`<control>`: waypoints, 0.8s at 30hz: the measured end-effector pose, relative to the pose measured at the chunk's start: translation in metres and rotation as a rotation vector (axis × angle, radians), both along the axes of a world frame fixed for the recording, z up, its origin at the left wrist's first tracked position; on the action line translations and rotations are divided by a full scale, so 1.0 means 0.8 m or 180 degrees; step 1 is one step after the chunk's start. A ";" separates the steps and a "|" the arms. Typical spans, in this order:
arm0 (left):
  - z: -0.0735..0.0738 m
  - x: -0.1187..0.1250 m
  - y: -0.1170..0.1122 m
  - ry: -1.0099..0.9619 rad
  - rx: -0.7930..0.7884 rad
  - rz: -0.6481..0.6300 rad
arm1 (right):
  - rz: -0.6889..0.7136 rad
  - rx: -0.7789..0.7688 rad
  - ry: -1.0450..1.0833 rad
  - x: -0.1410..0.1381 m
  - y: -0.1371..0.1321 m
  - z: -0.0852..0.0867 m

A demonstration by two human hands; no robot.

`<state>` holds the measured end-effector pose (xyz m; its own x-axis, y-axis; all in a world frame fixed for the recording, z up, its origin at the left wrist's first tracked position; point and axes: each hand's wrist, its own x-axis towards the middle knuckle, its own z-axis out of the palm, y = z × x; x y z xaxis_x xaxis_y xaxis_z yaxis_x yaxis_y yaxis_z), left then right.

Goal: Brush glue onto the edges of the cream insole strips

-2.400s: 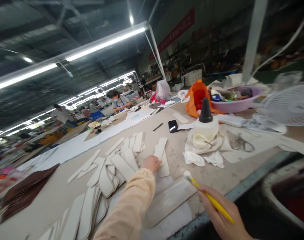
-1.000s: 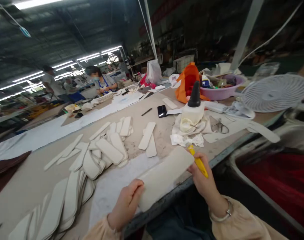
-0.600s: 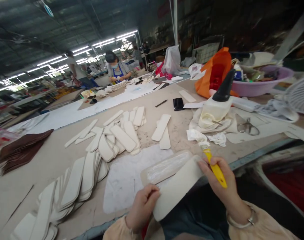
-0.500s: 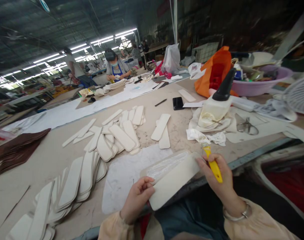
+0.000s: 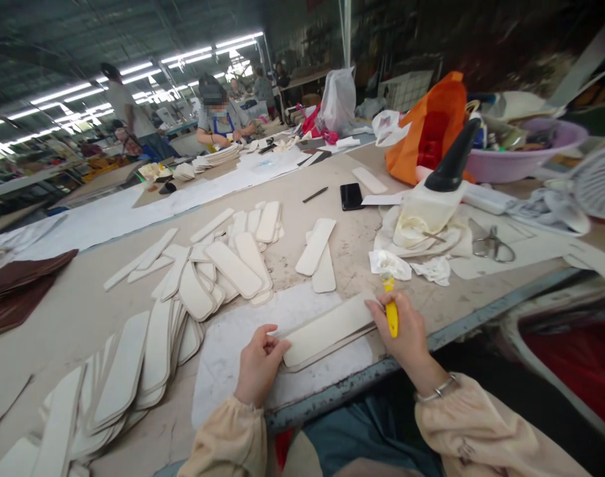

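Two long cream panels with rounded corners, the upper one (image 5: pixel 327 329) over another, lie on a white sheet (image 5: pixel 222 371) at the table's front edge. At their left end, my left hand (image 5: pixel 260 361) pinches the edge between thumb and curled fingers. My right hand (image 5: pixel 401 324) grips a yellow-handled brush (image 5: pixel 391 311), its bristle end pointing away from me, while the thumb and fingertip hold the panels' right end. Left of the sheet, many similar panels (image 5: pixel 128 371) lie fanned in overlapping rows. Two more panels (image 5: pixel 317 248) lie crossed beyond the sheet.
A white glue bottle (image 5: pixel 426 209) with a black nozzle rests tilted at right, near crumpled tissue (image 5: pixel 389 264) and scissors (image 5: pixel 494 246). Behind are a phone (image 5: pixel 351 197), an orange bag (image 5: pixel 406 156) and a purple basin (image 5: pixel 525 159). A co-worker (image 5: pixel 222 122) sits across.
The upper panel has come down onto the glossy lower one, now nearly covering it. Both hands have lowered with it, the right hand moving left with the brush. The view has shifted slightly.
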<state>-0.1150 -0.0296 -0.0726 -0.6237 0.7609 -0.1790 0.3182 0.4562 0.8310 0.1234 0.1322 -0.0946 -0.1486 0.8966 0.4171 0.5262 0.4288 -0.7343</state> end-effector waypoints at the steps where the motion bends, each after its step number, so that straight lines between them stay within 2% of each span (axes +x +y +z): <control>1: 0.000 -0.001 0.001 0.0043 -0.0030 -0.0005 | -0.0005 -0.0007 -0.0042 0.000 0.000 -0.001; 7: -0.002 -0.001 0.003 0.0171 -0.0136 -0.0064 | 0.0015 -0.0082 -0.0141 -0.001 0.001 -0.007; 15: 0.003 -0.004 -0.005 -0.0068 -0.0085 -0.0304 | 0.0055 -0.0197 -0.0130 -0.001 0.001 -0.012; 24: 0.011 0.004 -0.006 -0.0155 -0.0149 -0.0181 | 0.0069 -0.0116 -0.0248 0.001 0.003 -0.021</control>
<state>-0.1120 -0.0347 -0.0635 -0.5693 0.7850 -0.2442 0.3044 0.4772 0.8244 0.1244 0.1347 -0.1118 -0.1989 0.9072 0.3707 0.5732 0.4145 -0.7068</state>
